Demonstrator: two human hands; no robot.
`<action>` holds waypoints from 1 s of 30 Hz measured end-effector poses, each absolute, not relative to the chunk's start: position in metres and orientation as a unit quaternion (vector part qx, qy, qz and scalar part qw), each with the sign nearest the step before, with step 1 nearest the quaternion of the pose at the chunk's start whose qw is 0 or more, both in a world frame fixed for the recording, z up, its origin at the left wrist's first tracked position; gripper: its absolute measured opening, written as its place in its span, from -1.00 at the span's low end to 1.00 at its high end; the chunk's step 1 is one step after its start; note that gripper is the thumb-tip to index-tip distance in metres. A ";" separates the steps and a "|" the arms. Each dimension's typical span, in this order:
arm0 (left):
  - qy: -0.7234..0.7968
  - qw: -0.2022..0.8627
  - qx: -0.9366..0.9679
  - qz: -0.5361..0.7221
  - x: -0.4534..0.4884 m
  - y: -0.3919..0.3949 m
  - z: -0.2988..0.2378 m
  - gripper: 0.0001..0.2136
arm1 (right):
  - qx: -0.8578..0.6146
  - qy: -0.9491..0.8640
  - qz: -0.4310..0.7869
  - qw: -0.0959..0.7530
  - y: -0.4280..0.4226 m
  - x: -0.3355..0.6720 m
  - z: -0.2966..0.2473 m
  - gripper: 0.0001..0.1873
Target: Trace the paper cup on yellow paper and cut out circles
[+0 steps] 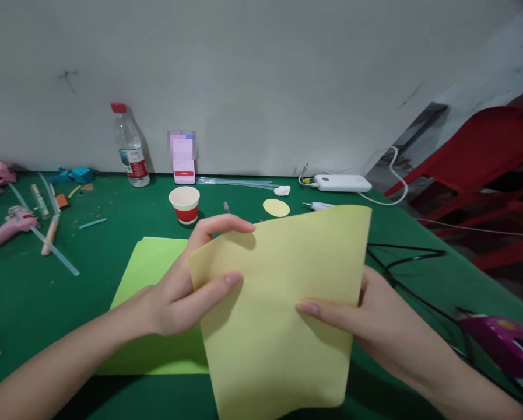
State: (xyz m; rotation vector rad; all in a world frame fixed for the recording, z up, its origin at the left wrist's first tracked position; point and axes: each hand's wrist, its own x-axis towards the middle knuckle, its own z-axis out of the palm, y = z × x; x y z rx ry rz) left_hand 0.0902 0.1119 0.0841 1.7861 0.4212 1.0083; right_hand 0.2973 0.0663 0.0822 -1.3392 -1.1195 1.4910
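A pale yellow sheet of paper or thin foam [278,350] is held up in front of me, slightly bent. My left hand [191,291] pinches its left side, thumb on the near face and index finger over the top edge. On the right side, my right hand [370,321] grips it with the thumb in front and the other fingers hidden behind. Bright green sheets [156,356] lie on the table under my left forearm. Past the top edge lies a small yellow disc [276,207], with a white-handled pointed tool [320,206] partly hidden beside it.
On the green table [69,309] stand a paper cup [185,207], a water bottle [130,149] and a phone [183,160]. A pink glue gun [18,224] and glue sticks lie left. At right are a white power bank [342,183], black cable [412,291] and purple iron-like device [501,344].
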 end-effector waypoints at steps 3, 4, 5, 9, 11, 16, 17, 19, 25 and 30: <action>0.203 0.483 0.728 0.441 0.089 0.114 0.082 -0.66 | -0.489 -0.448 0.630 0.403 0.073 0.304 0.081 -0.71; 0.215 0.481 0.715 0.460 0.089 0.114 0.081 -0.67 | -0.479 -0.449 0.637 0.404 0.076 0.307 0.081 -0.73; 0.226 0.481 0.699 0.479 0.090 0.115 0.081 -0.68 | -0.472 -0.450 0.641 0.405 0.080 0.311 0.081 -0.76; 0.228 0.492 0.655 0.526 0.090 0.119 0.082 -0.69 | -0.472 -0.465 0.626 0.411 0.091 0.326 0.084 -0.88; 0.232 0.494 0.645 0.535 0.090 0.120 0.083 -0.70 | -0.475 -0.488 0.610 0.406 0.094 0.331 0.086 -0.90; 0.225 0.501 0.636 0.542 0.093 0.121 0.084 -0.70 | -0.478 -0.502 0.597 0.402 0.094 0.333 0.088 -0.89; 0.220 0.502 0.634 0.546 0.093 0.121 0.084 -0.70 | -0.480 -0.498 0.597 0.406 0.094 0.332 0.087 -0.89; 0.218 0.494 0.626 0.564 0.094 0.124 0.082 -0.70 | -0.479 -0.487 0.595 0.423 0.096 0.331 0.084 -0.92; 0.224 0.488 0.610 0.583 0.093 0.135 0.075 -0.69 | -0.471 -0.509 0.464 0.550 0.101 0.332 0.076 -0.78; 0.232 0.499 0.599 0.582 0.093 0.136 0.075 -0.67 | -0.503 -0.576 0.404 0.501 0.095 0.332 0.080 -0.90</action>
